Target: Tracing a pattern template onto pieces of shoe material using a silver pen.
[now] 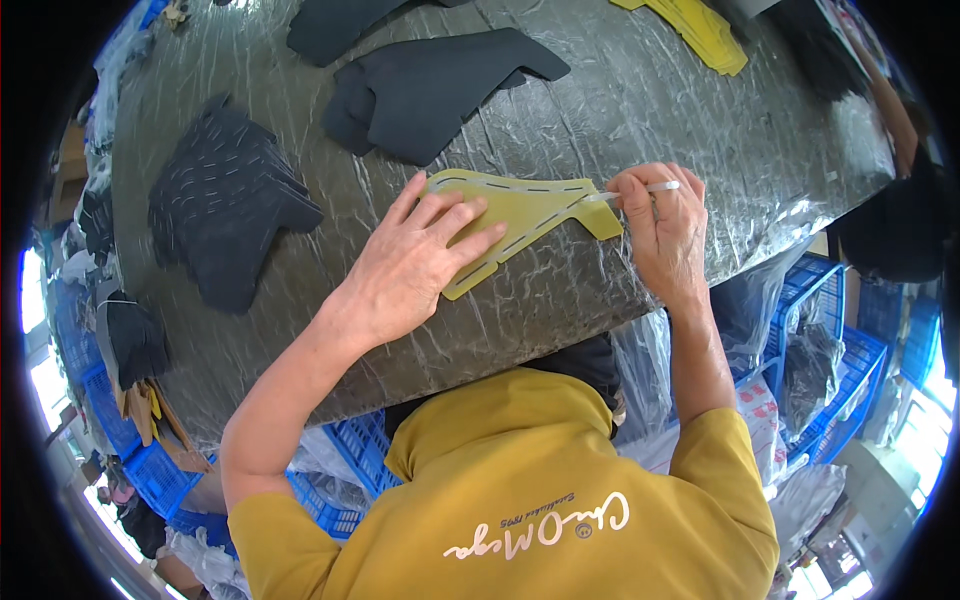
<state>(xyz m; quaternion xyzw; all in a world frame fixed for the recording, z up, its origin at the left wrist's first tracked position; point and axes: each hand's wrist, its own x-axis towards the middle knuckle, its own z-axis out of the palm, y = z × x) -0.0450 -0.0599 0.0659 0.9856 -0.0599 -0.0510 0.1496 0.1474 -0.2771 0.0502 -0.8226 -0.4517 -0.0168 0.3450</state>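
A yellow pattern template (520, 212) with slots along its edges lies flat near the table's front edge. My left hand (405, 262) rests on its left part, fingers spread and pressing flat, holding nothing. In my right hand (664, 228) is a slim white marking pen (648, 188), pinched between thumb and fingers. Its tip meets the template's right end, near the slot there. Dark and pale dashes show in the slots; what lies beneath the template is mostly hidden. Left of my left hand sits a stack of black cut pieces (225, 195) marked with short white dashes.
Unmarked black pieces (445, 90) lie beyond the template, with another black piece (335, 25) behind them. More yellow pieces (695, 32) are at the far right. Wrinkled clear film covers the table (560, 330). Blue crates (840, 385) stand below its right side.
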